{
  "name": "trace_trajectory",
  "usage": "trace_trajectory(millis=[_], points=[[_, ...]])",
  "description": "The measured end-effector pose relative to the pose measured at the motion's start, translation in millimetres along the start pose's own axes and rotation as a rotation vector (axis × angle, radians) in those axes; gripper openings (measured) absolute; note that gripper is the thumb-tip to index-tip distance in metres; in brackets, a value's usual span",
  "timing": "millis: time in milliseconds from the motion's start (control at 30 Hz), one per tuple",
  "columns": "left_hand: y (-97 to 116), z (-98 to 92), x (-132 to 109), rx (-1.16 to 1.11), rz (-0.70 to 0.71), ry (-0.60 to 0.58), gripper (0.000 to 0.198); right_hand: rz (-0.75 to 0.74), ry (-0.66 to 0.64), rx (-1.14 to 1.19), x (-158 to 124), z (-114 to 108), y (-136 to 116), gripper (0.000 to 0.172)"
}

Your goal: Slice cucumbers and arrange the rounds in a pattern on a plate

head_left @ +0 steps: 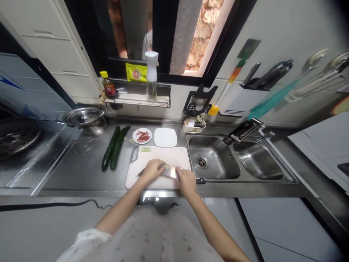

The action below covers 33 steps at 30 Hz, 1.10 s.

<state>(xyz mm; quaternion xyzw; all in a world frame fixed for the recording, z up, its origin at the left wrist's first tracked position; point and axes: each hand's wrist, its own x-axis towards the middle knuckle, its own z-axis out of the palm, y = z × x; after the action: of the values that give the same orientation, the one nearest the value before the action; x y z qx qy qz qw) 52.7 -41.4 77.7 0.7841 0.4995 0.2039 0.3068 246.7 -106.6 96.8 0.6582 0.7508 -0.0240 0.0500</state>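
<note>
On a white cutting board, my left hand is closed around a dark green cucumber piece, whose tapered end sticks out to the left. My right hand grips a wide-bladed knife; its black handle end shows at the right. The blade lies close to the fingers of my left hand, with a pale green slice against it. A few cucumber slices rest in a row at the board's upper left.
Two whole cucumbers lie left of the board. Behind it are a plate of red pieces and a white square plate. A double sink is at the right, a lidded steel pot at the left.
</note>
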Motion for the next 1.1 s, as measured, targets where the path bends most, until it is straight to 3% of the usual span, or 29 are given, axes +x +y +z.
trace_trajectory(millis=[300, 433, 600, 800, 1100], points=[[-2.9, 7.8, 12.2, -0.174, -0.043, 0.060, 0.008, 0.010, -0.026, 0.002, -2.6, -2.0, 1.1, 0.037], [-20.5, 4.2, 21.4, -0.274, -0.270, 0.200, 0.010, 0.034, -0.019, 0.010, -3.4, 1.6, 6.0, 0.040], [-62.2, -2.5, 35.4, -0.223, -0.485, 0.368, 0.014, 0.080, -0.044, 0.022, -5.3, 5.3, 12.4, 0.040], [-91.7, 0.0, 48.0, -0.121, -0.584, 0.363, 0.015, 0.111, -0.082, 0.029, -2.7, 7.8, 13.6, 0.040], [-93.7, -2.6, 70.1, 0.046, -0.572, 0.324, 0.021, 0.113, -0.083, 0.051, 0.6, 12.0, 14.6, 0.042]])
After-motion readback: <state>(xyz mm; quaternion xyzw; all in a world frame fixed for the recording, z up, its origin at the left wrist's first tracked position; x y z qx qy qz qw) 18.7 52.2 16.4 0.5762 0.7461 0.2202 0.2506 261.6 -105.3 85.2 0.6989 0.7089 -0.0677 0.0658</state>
